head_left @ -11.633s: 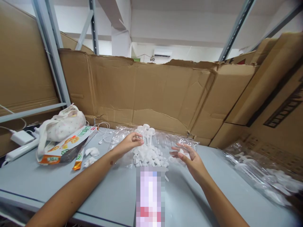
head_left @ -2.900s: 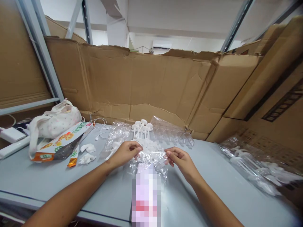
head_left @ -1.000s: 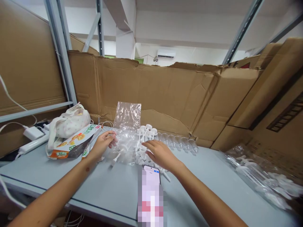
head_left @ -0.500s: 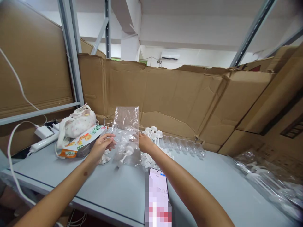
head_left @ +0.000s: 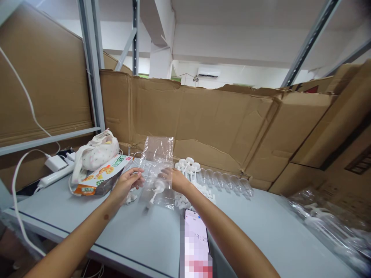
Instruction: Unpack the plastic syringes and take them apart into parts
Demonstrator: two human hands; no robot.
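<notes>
A clear plastic bag point(head_left: 158, 148) stands upright above the grey table. My left hand point(head_left: 130, 183) is at its left edge, thumb and fingers closed on the film. Seen through the film, the fingers of my right hand point(head_left: 175, 178) are bent at the round end of a white plastic part point(head_left: 158, 187), whose stem points down and left. Behind my right wrist lies a pile of small white parts point(head_left: 181, 201), with white round-headed pieces point(head_left: 189, 166) at its back. A row of clear ribbed plastic cups point(head_left: 226, 180) extends to the right.
A phone point(head_left: 197, 239) lies near the front edge. On the left are a snack box point(head_left: 107, 173), a white cloth bag point(head_left: 100, 152) and a power strip point(head_left: 56, 175) with cables. Clear-wrapped white items point(head_left: 327, 220) lie at the right. Cardboard point(head_left: 203, 119) walls the back.
The view has shifted slightly, so most things appear a little lower and to the right. Both hands keep nearly the same pose around the bag and the white part.
</notes>
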